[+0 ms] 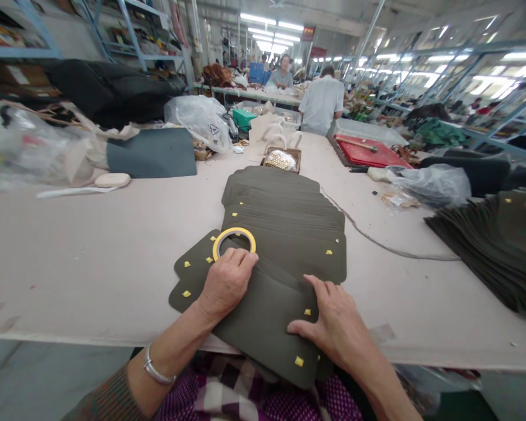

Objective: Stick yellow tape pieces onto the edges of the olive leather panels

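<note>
My left hand (229, 282) is closed on the near edge of a roll of yellow tape (217, 242), over dark olive panels. My right hand (339, 318) lies with thumb and fingers apart on the right side of the nearest olive panel (263, 316), which overhangs the table's front edge. Small yellow tape pieces (299, 361) stick to the panels near their corners. Two rounded panel ends (193, 266) poke out at the left. Beyond my hands, more panels are fanned in an overlapping stack (272, 187).
A small box of gold-coloured parts (283, 159) stands behind the stack. Another fanned pile of dark panels (486, 245) lies at right, with a cord (377, 248) running towards it. Grey sheet (153, 153) and plastic bags are at left. A person (322, 99) faces away at the far end.
</note>
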A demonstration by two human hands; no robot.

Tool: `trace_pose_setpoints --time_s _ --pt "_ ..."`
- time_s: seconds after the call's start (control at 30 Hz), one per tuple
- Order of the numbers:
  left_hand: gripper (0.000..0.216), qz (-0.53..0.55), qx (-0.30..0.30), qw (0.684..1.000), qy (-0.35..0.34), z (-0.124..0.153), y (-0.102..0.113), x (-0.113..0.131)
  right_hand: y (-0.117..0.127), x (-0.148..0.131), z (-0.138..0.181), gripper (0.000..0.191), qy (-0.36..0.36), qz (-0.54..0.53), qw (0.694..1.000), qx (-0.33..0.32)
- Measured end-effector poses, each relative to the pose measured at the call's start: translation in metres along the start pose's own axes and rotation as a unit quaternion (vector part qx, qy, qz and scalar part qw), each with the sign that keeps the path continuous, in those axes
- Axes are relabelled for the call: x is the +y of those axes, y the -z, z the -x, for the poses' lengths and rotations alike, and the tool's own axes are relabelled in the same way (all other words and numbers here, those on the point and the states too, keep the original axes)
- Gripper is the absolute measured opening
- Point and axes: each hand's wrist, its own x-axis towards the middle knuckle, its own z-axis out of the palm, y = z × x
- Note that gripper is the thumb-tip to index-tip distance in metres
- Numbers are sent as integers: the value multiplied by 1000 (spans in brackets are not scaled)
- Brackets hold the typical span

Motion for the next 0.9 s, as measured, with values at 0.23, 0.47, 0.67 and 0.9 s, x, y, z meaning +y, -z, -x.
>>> trace_pose_setpoints --time_s 0.23,0.47,0.67,0.9 --pt "16 -18 -13 1000 -5 0 0 0 10 1 -19 72 -51 -32 994 -95" --pt "15 6 21 1000 -10 -2 3 0 26 -5 -20 26 -62 -95 982 -153" --pt "13 102 89 991 13 -31 15 18 53 15 -51 22 -41 1 996 -75" --pt "17 168 113 979 29 -92 -3 53 32 33 -65 45 -7 10 1000 14"
